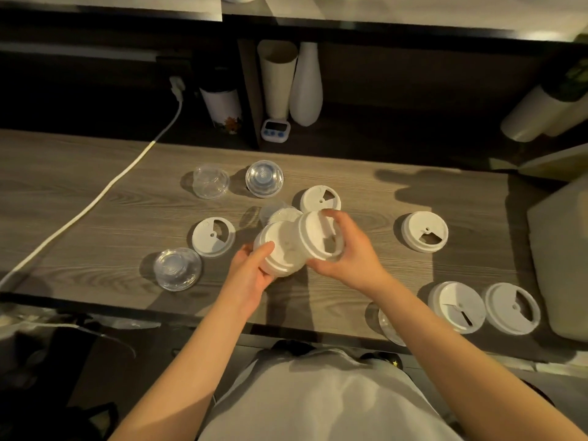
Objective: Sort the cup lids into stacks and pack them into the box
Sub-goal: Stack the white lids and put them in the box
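My left hand (251,268) grips a white lid (281,249) above the table's middle. My right hand (353,249) grips a second white lid (318,235), tilted and touching the first. Loose white lids lie at the left (213,237), behind the hands (319,198), at the right (424,231) and near the front right (456,307), (512,308). Clear dome lids sit at the back (210,181), (264,179), the front left (177,268) and behind the held lids (280,213). One clear lid (389,326) is partly hidden by my right forearm.
A pale box (560,256) stands at the table's right edge. A white cable (105,192) runs across the left of the wooden table (95,224). At the back are a timer (275,130), a white vase (306,87), a paper cup stack (277,78) and a flowered canister (222,106).
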Action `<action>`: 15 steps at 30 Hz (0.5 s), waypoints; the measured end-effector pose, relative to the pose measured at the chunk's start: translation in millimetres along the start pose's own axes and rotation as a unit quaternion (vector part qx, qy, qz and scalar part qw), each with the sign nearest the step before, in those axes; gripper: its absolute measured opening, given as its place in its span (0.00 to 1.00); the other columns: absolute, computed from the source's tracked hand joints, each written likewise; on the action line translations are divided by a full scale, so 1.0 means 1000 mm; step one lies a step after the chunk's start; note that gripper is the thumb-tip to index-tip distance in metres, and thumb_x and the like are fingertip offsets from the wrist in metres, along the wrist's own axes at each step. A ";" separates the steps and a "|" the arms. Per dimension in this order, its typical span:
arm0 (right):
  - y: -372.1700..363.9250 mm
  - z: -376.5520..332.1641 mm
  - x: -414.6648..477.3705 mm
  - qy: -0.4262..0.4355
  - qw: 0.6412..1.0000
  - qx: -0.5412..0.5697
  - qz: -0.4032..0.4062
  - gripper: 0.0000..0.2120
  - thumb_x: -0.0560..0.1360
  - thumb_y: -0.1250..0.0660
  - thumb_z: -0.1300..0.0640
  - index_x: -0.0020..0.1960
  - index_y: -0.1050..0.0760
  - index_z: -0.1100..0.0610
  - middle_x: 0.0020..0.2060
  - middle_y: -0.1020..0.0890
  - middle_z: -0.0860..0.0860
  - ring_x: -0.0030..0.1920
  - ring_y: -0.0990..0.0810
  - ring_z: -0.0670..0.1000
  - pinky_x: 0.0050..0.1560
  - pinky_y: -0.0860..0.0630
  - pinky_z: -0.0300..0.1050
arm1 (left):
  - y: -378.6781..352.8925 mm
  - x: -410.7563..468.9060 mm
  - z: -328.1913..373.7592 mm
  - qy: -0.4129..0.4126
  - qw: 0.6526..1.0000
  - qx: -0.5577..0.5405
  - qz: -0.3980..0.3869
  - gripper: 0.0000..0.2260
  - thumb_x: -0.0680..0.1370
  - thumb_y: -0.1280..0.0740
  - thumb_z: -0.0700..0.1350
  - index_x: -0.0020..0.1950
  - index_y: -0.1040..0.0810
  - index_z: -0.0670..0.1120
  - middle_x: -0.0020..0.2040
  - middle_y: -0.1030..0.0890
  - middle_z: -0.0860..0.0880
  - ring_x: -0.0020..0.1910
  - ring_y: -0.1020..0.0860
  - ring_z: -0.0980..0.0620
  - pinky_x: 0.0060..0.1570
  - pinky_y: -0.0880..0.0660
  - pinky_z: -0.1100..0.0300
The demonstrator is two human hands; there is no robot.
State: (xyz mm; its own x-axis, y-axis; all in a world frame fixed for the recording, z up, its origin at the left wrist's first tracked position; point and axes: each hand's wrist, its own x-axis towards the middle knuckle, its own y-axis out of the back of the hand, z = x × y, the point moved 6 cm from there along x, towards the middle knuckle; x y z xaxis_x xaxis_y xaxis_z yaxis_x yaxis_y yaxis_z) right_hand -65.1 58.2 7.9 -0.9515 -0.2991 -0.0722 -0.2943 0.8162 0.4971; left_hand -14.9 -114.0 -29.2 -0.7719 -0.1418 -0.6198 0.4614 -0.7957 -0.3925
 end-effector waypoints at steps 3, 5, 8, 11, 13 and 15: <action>-0.007 -0.019 0.000 0.064 0.998 -0.018 -0.013 0.39 0.62 0.21 0.56 0.69 0.35 0.55 0.63 0.28 0.48 0.63 0.31 0.46 0.62 0.36 0.37 | -0.014 -0.002 -0.003 0.011 1.000 0.016 -0.012 0.11 0.78 0.38 0.40 0.60 0.30 0.42 0.52 0.21 0.45 0.48 0.22 0.50 0.34 0.23 0.60; -0.008 -0.024 0.000 0.080 0.996 -0.026 -0.017 0.40 0.62 0.21 0.56 0.69 0.35 0.57 0.63 0.28 0.50 0.63 0.32 0.46 0.60 0.38 0.32 | -0.018 -0.001 -0.005 0.020 1.000 0.012 -0.018 0.15 0.80 0.41 0.41 0.65 0.32 0.40 0.53 0.22 0.45 0.48 0.22 0.51 0.33 0.23 0.61; -0.006 -0.027 0.001 0.085 0.996 -0.027 -0.018 0.39 0.62 0.21 0.55 0.69 0.34 0.56 0.64 0.28 0.49 0.63 0.31 0.46 0.61 0.37 0.34 | -0.023 -0.003 -0.006 0.031 0.999 -0.003 -0.034 0.17 0.81 0.43 0.44 0.69 0.32 0.40 0.54 0.22 0.46 0.47 0.23 0.53 0.32 0.23 0.63; -0.008 -0.031 -0.002 0.111 0.992 -0.049 -0.024 0.39 0.62 0.23 0.51 0.68 0.34 0.55 0.64 0.28 0.49 0.65 0.31 0.48 0.65 0.34 0.45 | -0.028 -0.008 -0.005 0.032 0.998 0.005 -0.055 0.17 0.81 0.45 0.49 0.66 0.29 0.44 0.52 0.20 0.48 0.48 0.22 0.53 0.37 0.25 0.61; -0.009 -0.033 -0.004 0.125 0.990 -0.060 -0.021 0.38 0.62 0.25 0.46 0.68 0.34 0.55 0.65 0.28 0.49 0.66 0.31 0.49 0.67 0.35 0.48 | -0.029 -0.010 -0.004 0.021 0.998 0.023 -0.059 0.16 0.81 0.44 0.50 0.64 0.28 0.45 0.53 0.20 0.47 0.49 0.22 0.53 0.38 0.25 0.61; -0.008 -0.035 -0.008 0.139 0.988 -0.061 -0.009 0.38 0.63 0.29 0.41 0.68 0.34 0.56 0.65 0.29 0.48 0.66 0.33 0.47 0.67 0.37 0.43 | -0.027 -0.012 -0.001 -0.009 0.997 0.052 -0.051 0.11 0.78 0.38 0.47 0.58 0.29 0.45 0.51 0.21 0.47 0.47 0.21 0.54 0.35 0.24 0.64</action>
State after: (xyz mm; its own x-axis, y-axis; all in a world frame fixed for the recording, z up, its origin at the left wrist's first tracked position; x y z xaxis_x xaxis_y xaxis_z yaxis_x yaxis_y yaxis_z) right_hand -52.2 36.3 34.4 -0.8796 -0.4517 0.1494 -0.2823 0.7482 0.6004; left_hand -17.4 -90.6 -11.3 -0.8211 -0.0665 -0.5669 0.3321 -0.8635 -0.3796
